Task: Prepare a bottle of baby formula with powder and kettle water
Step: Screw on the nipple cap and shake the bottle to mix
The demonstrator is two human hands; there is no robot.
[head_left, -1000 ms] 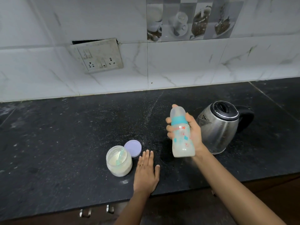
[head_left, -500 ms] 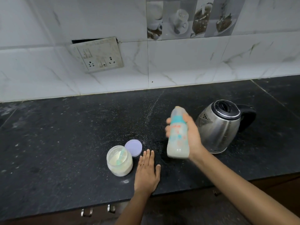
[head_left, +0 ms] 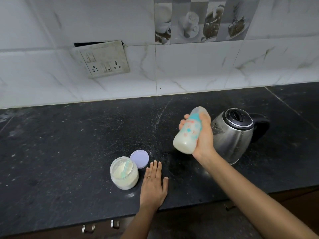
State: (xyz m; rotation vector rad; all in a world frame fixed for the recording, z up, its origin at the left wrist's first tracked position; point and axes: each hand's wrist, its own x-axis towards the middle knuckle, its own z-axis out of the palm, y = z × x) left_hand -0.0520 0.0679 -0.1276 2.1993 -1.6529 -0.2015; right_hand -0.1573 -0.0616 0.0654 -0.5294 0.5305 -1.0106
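Observation:
My right hand (head_left: 204,137) grips a capped baby bottle (head_left: 187,133) with a teal collar and milky liquid inside, held in the air and tilted with its top to the right. A steel kettle (head_left: 233,135) with a black lid and handle stands just right of it. An open jar of formula powder (head_left: 124,173) with a pale green scoop inside sits on the black counter (head_left: 60,152). Its lilac lid (head_left: 139,158) lies behind it. My left hand (head_left: 153,185) rests flat on the counter, fingers straight, beside the jar.
A white tiled wall with a loose socket plate (head_left: 101,59) backs the counter. The counter's front edge runs below my left wrist, with drawer handles (head_left: 101,226) under it.
The bottle has swung from upright to tilted, its top leaning right, and rose a little in my right hand. My left hand stayed flat in place.

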